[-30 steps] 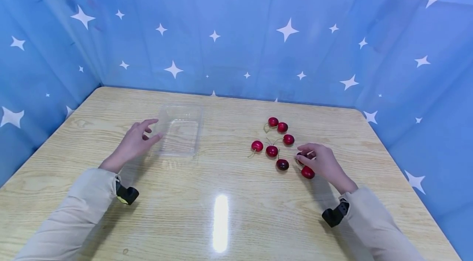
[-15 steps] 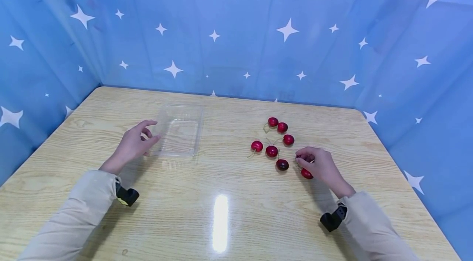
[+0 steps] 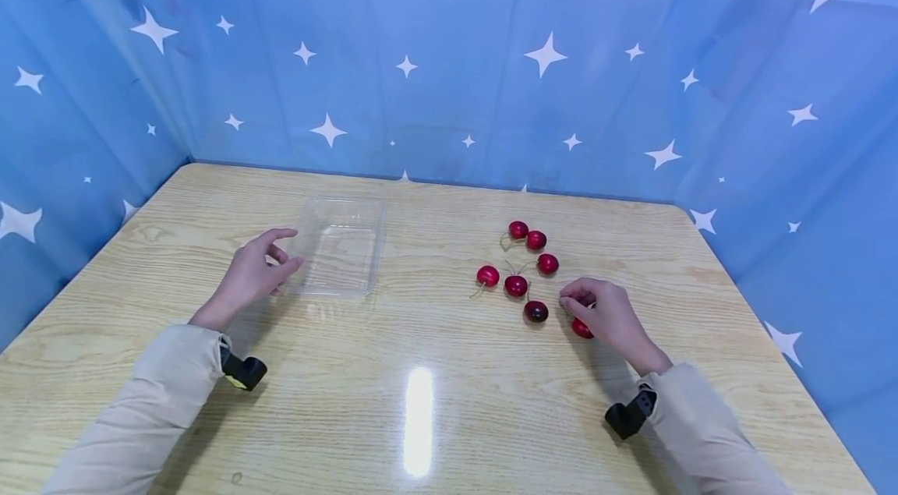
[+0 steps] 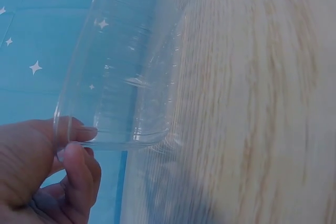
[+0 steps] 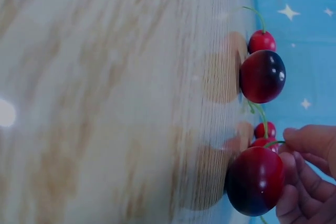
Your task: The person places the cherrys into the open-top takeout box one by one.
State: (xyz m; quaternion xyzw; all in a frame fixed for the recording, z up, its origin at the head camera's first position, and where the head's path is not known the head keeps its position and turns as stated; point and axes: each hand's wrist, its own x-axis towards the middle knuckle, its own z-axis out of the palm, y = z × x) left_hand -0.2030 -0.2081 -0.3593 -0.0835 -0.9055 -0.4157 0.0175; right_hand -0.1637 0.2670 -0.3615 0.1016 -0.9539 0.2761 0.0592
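Observation:
On the table's right side, my right hand (image 3: 605, 313) has its thumb and fingertips together at a cherry (image 5: 255, 181). In the right wrist view they pinch its thin green stem (image 5: 275, 142), while the fruit sits on the table. In the head view the hand covers part of this red cherry (image 3: 583, 327). Another dark cherry seen there earlier is hidden. At the left, my left hand (image 3: 252, 270) reaches to the near side of a clear plastic box (image 3: 341, 294), thumb and index finger spread and touching its wall. The left wrist view shows the fingers by the box's rim (image 4: 58, 108).
Several red cherries with stems lie left of my right hand, among them a dark cherry (image 3: 536, 312) and a bright red cherry (image 3: 487, 276). The wooden table (image 3: 337, 401) ends at a blue starry curtain (image 3: 449, 90) behind and on both sides.
My right fingertips have closed in, and the dark cherry visible between them a second ago is now covered. The left hand has drawn back very slightly; the box stays in place.

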